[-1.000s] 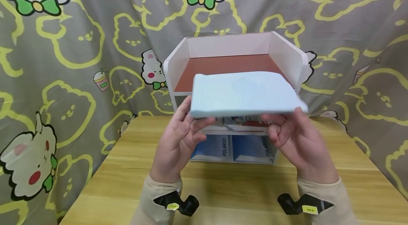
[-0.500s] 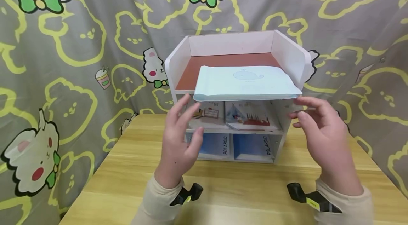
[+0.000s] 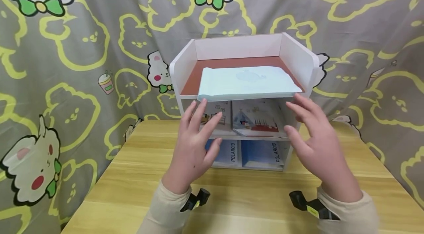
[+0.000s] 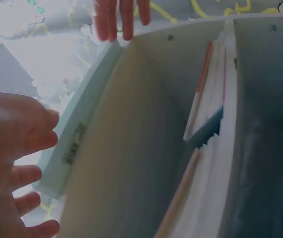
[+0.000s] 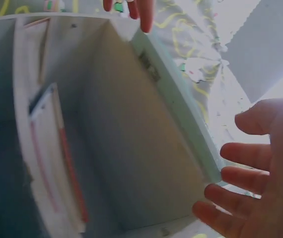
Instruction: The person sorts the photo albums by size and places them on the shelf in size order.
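Note:
A pale blue pack (image 3: 250, 84) with a whale drawing lies flat on the top shelf, along its front edge. In the left wrist view, a barcode shows on the front side of the pack (image 4: 79, 124). My left hand (image 3: 195, 144) is at the pack's front left corner, fingers spread and fairly straight; whether they touch it I cannot tell. At the front right corner is my right hand (image 3: 318, 145), its fingers extended and loosely bent. The right wrist view shows a small gap between most of its fingers and the pack (image 5: 176, 99). Neither hand grips anything.
The white shelf unit (image 3: 294, 48) has raised sides and a reddish top board. Books (image 3: 255, 118) lie in its middle level, and two blue boxes (image 3: 260, 152) marked POLAROID fill the lower one. It stands on a wooden table (image 3: 132, 182) before a patterned curtain (image 3: 82, 42).
The pack went from both hands' hold onto the top shelf. Both hands let go, their fingers straightened, and the pack shifted slightly farther back.

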### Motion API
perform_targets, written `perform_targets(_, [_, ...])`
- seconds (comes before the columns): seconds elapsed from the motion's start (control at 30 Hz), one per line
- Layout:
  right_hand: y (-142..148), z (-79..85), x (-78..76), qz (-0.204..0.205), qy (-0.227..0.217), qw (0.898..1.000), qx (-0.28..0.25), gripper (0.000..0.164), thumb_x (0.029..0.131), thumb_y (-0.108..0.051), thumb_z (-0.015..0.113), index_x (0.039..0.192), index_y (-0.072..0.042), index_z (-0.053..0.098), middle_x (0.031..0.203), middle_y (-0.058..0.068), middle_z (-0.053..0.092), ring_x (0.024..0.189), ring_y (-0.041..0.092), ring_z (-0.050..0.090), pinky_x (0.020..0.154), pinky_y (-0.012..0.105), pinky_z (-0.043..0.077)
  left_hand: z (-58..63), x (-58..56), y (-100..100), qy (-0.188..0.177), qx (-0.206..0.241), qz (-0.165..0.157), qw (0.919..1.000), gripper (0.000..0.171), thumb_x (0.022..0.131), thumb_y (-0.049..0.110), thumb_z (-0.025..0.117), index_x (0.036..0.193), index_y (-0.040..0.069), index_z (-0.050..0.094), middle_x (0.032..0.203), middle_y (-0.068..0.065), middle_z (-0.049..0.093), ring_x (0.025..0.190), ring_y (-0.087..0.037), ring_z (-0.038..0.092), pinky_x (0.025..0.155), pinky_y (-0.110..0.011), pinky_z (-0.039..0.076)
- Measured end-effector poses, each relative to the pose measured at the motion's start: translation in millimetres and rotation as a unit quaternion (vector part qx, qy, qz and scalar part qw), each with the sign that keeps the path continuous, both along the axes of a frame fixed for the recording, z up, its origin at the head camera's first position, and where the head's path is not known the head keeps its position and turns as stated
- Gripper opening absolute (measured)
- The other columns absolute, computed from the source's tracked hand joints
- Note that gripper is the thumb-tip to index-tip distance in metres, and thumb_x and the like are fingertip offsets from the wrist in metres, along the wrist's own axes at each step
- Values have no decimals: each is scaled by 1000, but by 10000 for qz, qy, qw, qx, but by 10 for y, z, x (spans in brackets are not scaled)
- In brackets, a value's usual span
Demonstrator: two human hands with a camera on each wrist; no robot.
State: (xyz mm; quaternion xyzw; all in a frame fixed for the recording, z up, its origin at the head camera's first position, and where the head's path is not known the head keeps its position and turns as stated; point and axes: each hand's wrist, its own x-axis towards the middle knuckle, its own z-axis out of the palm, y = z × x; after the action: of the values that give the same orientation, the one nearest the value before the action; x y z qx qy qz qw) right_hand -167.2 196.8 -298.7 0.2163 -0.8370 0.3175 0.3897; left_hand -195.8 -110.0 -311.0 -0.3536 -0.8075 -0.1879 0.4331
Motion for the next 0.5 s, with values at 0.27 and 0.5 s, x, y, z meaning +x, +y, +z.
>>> perform_targets(0.27, [-107, -109, -223, 75, 81, 9992, 372, 66, 87, -12, 72, 150, -7, 50, 168, 3, 16, 150, 32, 24, 112, 53, 36, -53, -219, 61, -325, -37, 279, 9991, 60, 88, 22, 75, 145, 12, 57, 169, -14, 9, 152, -39, 8, 118, -62, 16])
perform_targets(0.5, [-149, -168, -279, -148, -27, 9984, 541, 62, 87, -12, 72, 146, -6, 55, 169, 1, 12, 147, 35, 31, 98, 60, 46, -105, -250, 93, -401, 28, 523, 9978, 56, 89, 22, 74, 143, 14, 60, 169, -11, 6, 153, -36, 5, 116, -64, 18])
